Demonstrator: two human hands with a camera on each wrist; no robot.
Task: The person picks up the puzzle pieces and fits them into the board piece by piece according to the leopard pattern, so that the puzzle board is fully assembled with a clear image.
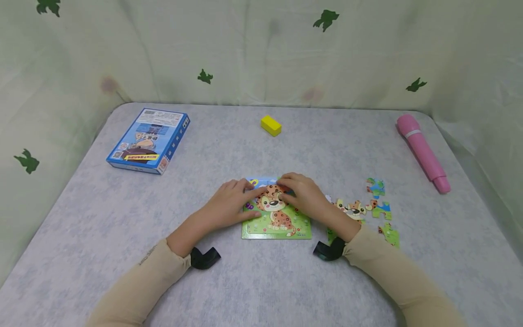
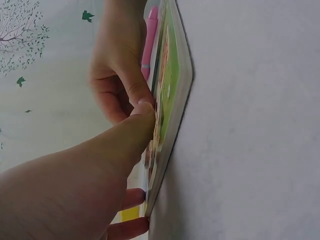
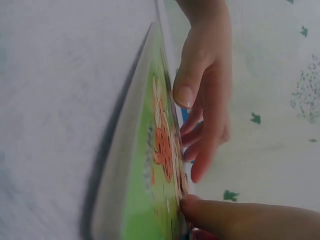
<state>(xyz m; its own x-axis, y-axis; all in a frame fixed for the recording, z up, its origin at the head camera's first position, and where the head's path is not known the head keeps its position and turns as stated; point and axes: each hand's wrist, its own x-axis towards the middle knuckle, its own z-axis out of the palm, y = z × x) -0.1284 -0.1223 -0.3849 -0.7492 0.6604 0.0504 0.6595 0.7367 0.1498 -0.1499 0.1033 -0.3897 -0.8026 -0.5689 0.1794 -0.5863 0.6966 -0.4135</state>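
The left hand (image 1: 229,202) lay over the left side of the puzzle board (image 1: 261,235), its fingers spread; a lopsided push there risked sliding the board. The board rested flat on the table (image 1: 261,281) between both hands. The right hand (image 1: 306,193) had its fingers curled above the upper part; whether they pinched a piece, I could not tell. Forcing a misaligned tab could have buckled neighbouring parts. Farther right, loose pieces (image 1: 383,210) lay near the right sleeve (image 1: 392,268), which might have scattered them.
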